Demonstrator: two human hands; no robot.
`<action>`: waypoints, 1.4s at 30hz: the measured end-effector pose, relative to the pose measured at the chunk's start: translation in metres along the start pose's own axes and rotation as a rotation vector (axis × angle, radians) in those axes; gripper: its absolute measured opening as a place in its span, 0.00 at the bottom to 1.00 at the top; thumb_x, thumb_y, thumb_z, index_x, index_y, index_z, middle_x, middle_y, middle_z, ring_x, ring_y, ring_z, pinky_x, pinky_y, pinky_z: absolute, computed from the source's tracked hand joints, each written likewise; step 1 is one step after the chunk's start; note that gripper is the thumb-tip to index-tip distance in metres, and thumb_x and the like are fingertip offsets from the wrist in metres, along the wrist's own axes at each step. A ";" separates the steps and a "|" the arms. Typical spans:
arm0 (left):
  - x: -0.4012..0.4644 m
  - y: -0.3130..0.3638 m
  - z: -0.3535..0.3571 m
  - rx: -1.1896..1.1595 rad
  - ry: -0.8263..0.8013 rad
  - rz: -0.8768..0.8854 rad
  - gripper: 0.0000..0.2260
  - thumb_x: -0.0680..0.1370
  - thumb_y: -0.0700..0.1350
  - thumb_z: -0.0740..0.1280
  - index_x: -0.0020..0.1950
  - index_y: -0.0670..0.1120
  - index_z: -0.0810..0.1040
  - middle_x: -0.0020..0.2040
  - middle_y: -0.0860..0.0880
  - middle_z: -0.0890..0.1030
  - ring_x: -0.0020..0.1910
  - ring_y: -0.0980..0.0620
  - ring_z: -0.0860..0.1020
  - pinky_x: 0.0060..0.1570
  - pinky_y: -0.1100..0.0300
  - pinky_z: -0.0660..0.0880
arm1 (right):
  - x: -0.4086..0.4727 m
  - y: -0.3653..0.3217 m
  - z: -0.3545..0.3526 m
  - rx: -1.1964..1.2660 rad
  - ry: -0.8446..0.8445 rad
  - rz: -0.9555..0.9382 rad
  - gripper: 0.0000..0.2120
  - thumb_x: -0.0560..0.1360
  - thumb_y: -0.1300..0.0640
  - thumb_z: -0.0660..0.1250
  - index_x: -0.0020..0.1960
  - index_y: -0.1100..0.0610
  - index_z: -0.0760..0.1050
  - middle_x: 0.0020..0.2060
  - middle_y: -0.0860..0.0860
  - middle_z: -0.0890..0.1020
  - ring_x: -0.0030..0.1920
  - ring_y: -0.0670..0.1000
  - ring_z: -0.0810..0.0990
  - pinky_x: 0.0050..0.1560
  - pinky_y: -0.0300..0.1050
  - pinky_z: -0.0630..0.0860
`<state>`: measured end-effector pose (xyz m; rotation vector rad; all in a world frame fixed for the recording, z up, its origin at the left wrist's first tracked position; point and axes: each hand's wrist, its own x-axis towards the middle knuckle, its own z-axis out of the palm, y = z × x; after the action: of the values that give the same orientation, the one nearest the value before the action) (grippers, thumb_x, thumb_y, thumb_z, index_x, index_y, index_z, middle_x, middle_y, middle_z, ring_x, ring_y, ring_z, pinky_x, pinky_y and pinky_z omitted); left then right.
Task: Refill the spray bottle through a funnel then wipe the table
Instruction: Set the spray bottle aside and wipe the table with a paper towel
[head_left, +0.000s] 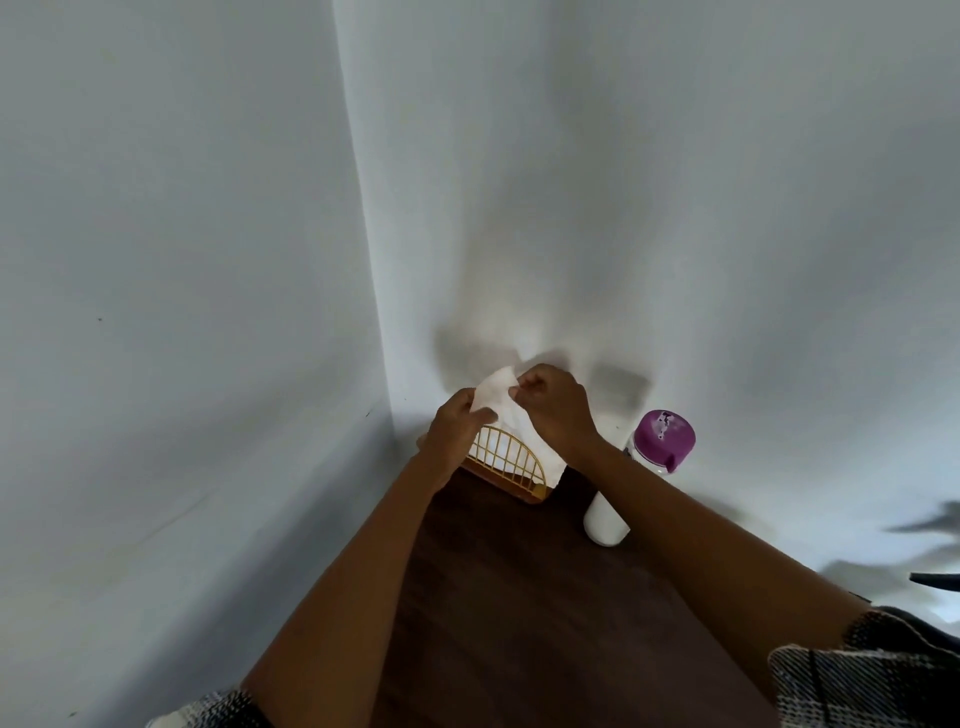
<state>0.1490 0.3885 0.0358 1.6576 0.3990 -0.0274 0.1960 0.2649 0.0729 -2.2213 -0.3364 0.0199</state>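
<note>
Two hands — left and right — are pinching a white tissue between curled fingers above a yellow holder at the table corner; a purple-capped bottle is standing just right.

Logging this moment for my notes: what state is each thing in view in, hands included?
Tissue: lifted above the holder, pinched by both hands.
Left hand: gripping the tissue's left edge.
Right hand: fingers pinching the tissue's right edge.
Tissue holder: upright on the table in the corner.
Purple-capped bottle: upright, cap on.
White bottle: upright, top hidden by the right arm.
Table: dark; wetness unclear.
</note>
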 end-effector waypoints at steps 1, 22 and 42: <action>0.000 -0.002 -0.001 0.050 0.001 -0.010 0.11 0.74 0.46 0.66 0.56 0.47 0.75 0.52 0.42 0.81 0.49 0.43 0.81 0.56 0.47 0.76 | 0.002 -0.004 -0.002 0.004 0.028 -0.009 0.07 0.75 0.58 0.66 0.50 0.62 0.77 0.46 0.53 0.82 0.43 0.47 0.75 0.37 0.33 0.65; -0.182 0.078 0.029 -0.741 -0.208 -0.069 0.19 0.75 0.50 0.62 0.62 0.41 0.76 0.49 0.43 0.84 0.45 0.49 0.84 0.40 0.58 0.80 | -0.142 -0.088 -0.125 0.874 -0.163 0.253 0.08 0.75 0.59 0.67 0.51 0.63 0.75 0.44 0.59 0.82 0.44 0.55 0.80 0.45 0.47 0.78; -0.431 0.001 0.129 -0.601 0.050 -0.373 0.18 0.73 0.46 0.70 0.61 0.43 0.77 0.54 0.41 0.83 0.52 0.42 0.81 0.43 0.51 0.81 | -0.372 0.036 -0.188 0.833 -0.615 0.561 0.22 0.70 0.65 0.71 0.62 0.57 0.72 0.56 0.57 0.80 0.55 0.58 0.81 0.51 0.55 0.80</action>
<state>-0.2275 0.1590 0.1276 0.9790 0.6772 -0.1314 -0.1299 0.0073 0.1243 -1.3633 0.0030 0.9757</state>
